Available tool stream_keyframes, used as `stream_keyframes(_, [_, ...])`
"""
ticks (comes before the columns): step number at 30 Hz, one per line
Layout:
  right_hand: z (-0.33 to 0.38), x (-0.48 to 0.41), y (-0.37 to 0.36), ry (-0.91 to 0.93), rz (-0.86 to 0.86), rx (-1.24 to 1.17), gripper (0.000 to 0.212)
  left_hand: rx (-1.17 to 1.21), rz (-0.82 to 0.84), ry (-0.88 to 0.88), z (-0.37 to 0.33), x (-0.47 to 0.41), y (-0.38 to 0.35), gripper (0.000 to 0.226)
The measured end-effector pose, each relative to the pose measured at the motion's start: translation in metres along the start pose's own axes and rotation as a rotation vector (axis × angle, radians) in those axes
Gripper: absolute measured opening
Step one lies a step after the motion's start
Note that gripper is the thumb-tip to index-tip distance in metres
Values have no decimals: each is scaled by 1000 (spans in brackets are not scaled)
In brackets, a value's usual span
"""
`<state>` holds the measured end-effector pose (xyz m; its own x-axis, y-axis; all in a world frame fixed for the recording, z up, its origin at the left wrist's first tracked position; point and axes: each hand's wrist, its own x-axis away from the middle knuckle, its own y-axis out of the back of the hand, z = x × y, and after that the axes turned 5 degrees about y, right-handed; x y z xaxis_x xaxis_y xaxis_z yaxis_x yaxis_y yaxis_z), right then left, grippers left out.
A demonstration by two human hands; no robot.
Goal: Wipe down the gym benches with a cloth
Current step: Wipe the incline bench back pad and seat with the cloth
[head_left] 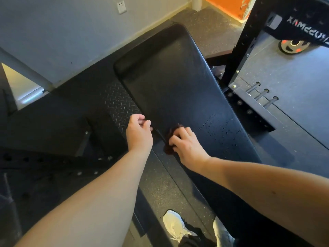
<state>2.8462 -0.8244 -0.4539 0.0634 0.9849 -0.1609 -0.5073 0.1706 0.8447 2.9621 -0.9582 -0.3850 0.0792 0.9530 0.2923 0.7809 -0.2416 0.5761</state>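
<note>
Gym: black padded bench (169,77) under the right hand (187,145), perforated steel rack upright (243,41) beyond it rightward, weight plate (293,46) farther off, speckled rubber floor (210,29).

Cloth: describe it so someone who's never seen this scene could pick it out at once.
Start at the long black bench pad running diagonally through the middle of the view. At its left edge, the right hand grips a small crumpled cloth. It is the only dark reddish-brown, soft thing on the smooth black pad; water droplets lie just to its right.
</note>
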Motion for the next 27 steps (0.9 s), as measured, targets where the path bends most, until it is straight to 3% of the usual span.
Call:
stream_keyframes(3, [12,-80,18,-39,-113,13,25,-41,8,20,-3,-8,5,13])
stream_keyframes(5, [16,-118,32,8,-92,38,26,7,36,66,-6,-12,9,17])
stream_keyframes(8, [13,-126,40,78,-43,58,22,72,33,106,-6,-18,13,20])
stream_keyframes(15, [23,-156,45,68,-157,27,17,290,92,195,-10,-15,8,20])
stream_keyframes(20, [45,-209,52,9,-225,53,27,51,31,87,-10,-17,5,23])
stream_keyframes(27, [21,-146,23,26,-262,33,20,212,115,208,1,-6,3,18])
